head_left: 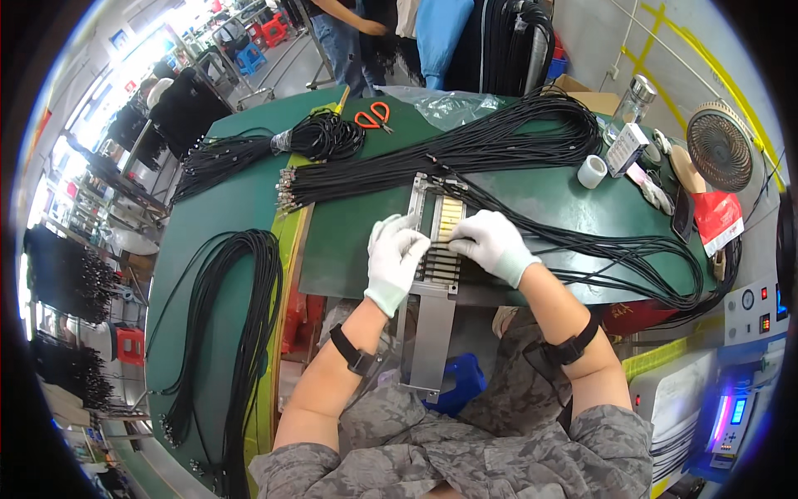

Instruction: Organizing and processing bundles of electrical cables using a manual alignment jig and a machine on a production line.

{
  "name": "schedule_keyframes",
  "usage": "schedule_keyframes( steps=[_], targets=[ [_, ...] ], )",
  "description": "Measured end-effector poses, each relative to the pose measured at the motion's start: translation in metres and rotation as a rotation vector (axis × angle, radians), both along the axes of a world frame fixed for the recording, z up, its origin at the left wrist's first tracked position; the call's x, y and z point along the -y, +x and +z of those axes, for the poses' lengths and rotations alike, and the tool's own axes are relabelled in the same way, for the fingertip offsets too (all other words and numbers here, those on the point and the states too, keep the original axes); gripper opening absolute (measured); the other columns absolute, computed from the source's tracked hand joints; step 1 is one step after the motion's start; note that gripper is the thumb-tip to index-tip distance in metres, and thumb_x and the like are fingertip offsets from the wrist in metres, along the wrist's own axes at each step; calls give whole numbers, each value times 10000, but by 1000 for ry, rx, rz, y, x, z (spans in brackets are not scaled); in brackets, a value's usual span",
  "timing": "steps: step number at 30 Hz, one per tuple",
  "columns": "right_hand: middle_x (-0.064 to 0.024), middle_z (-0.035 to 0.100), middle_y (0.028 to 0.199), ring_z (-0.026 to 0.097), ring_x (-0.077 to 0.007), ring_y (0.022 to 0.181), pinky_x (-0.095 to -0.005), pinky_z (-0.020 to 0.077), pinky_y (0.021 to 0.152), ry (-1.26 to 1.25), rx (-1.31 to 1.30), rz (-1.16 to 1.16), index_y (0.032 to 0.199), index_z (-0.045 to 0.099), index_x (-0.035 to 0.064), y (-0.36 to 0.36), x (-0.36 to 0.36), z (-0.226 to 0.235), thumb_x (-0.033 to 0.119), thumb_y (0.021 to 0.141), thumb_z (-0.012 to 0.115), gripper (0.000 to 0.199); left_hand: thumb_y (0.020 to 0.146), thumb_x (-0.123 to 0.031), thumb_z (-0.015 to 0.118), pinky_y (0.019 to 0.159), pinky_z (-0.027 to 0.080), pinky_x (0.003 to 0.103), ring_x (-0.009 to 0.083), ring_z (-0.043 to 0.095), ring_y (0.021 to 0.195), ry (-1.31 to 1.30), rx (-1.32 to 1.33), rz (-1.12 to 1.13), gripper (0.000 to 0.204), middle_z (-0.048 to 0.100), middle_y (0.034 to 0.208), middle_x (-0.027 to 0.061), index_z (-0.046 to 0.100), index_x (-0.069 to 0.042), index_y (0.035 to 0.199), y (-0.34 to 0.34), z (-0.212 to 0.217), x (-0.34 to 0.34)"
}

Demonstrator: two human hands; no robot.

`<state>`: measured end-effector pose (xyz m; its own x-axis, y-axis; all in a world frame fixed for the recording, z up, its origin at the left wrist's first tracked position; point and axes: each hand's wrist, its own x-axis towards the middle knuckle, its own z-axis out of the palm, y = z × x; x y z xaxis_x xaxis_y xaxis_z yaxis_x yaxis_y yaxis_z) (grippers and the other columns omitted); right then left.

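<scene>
A long metal fixture [435, 324] with a slotted comb-like rack lies on the green bench in front of me, and black cable ends sit in its slots. My left hand [396, 258], in a white glove, rests on the rack's left side with its fingers bent over the cable ends. My right hand [494, 244], also gloved in white, pinches a black cable [582, 246] at the rack's right edge. That cable belongs to a bundle running off to the right.
A big bundle of black cables [465, 154] crosses the bench behind the fixture. More coils lie at left [249, 316] and far left [274, 145]. Orange scissors [373, 116], a tape roll [592, 171], a small fan [719, 145] and a control box [731, 416] stand around. A person stands beyond the bench.
</scene>
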<state>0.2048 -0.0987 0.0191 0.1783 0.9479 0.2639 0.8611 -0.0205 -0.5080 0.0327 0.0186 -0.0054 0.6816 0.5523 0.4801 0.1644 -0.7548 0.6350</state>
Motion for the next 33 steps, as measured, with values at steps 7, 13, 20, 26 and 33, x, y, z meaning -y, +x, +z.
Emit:
schedule_keyframes(
  steps=[7, 13, 20, 26, 33],
  targets=[
    [-36, 649, 747, 579, -264, 775, -378, 456, 721, 69, 98, -64, 785, 677, 124, 10, 3, -6, 240, 768, 686, 117, 843, -183, 610, 912, 416, 380, 299, 558, 1008, 39, -8, 166, 160, 655, 1018, 117, 669, -52, 914, 1, -4, -9],
    [-27, 642, 736, 579, -245, 789, -371, 429, 720, 7, 239, -89, 791, 679, 164, 9, 3, -10, 271, 801, 630, 118, 873, -201, 565, 876, 428, 369, 276, 567, 951, -89, -120, 201, 197, 668, 978, 89, 681, -75, 971, -3, -9, -14],
    [-16, 629, 720, 570, -233, 767, -359, 427, 719, 37, 279, -74, 785, 673, 136, 3, 1, -13, 248, 793, 643, 116, 886, -219, 547, 900, 427, 369, 278, 561, 999, -88, -165, 182, 213, 655, 1044, 111, 679, -110, 1012, -3, -10, -16],
    [-18, 618, 710, 569, -235, 773, -364, 427, 721, 44, 306, -89, 788, 666, 137, -1, 0, -15, 256, 782, 656, 119, 857, -314, 590, 1076, 268, 440, 344, 450, 1194, 99, -168, 55, 243, 555, 1235, 156, 693, -226, 1059, 5, -6, 5],
    [-29, 606, 766, 567, -249, 805, -376, 435, 731, 222, 377, -414, 817, 646, 146, 29, -9, -12, 248, 754, 686, 126, 821, -405, 625, 1125, 145, 530, 395, 320, 1321, 289, -450, -38, 308, 453, 1379, 179, 689, -322, 1111, 12, 2, 6]
  ],
)
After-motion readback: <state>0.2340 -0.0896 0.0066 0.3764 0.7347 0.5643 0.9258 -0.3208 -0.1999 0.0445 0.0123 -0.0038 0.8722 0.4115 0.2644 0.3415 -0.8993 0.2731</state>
